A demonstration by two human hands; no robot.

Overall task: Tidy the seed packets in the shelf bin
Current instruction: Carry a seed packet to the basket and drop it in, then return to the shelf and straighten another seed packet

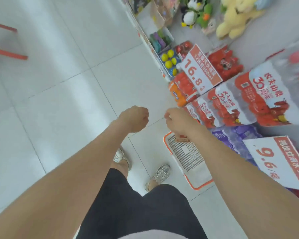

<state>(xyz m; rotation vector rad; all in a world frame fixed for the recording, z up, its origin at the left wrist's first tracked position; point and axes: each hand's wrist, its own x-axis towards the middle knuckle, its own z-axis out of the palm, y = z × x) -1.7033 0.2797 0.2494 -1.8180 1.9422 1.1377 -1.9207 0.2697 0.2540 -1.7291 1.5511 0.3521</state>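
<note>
No seed packets and no bin holding them show in the head view. My left hand [135,119] is held out over the white floor tiles, its fingers folded under into a fist with nothing in it. My right hand [179,121] is level with it and a little to the right, fingers loosely curled downward and holding nothing. It hovers just left of the stacked drink packs. The two hands are apart and touch nothing.
A white basket with an orange rim [201,186] lies on the floor under my right forearm. Shrink-wrapped drink packs [231,104] with price signs [201,69] stand on the right. Low shelf bins of small toys [169,61] and plush toys [235,19] lie beyond. White floor tiles [67,92] spread left.
</note>
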